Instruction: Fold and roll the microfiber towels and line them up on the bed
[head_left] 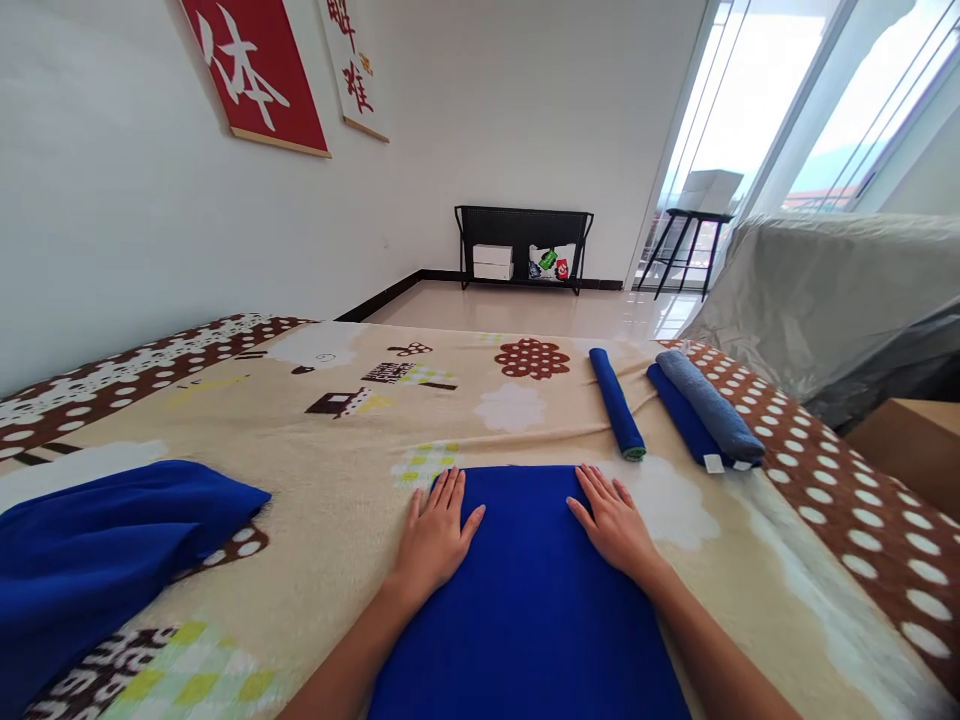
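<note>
A blue cloth lies flat in front of me, its straight far edge running between my hands. My left hand rests palm down on its far left corner, fingers stretched forward and thumb out to the side. On the far right corner lies my right hand, also flat with fingers extended. Neither hand grips anything. Beyond the right hand lie a rolled blue cloth and a grey-blue rolled cloth on top of a folded blue cloth with a white tag.
A patterned blanket covers the bed-like surface. Another blue cloth lies rumpled at the left. Farther off stand a black rack and a black stool. A cardboard box and plastic-covered furniture are at the right.
</note>
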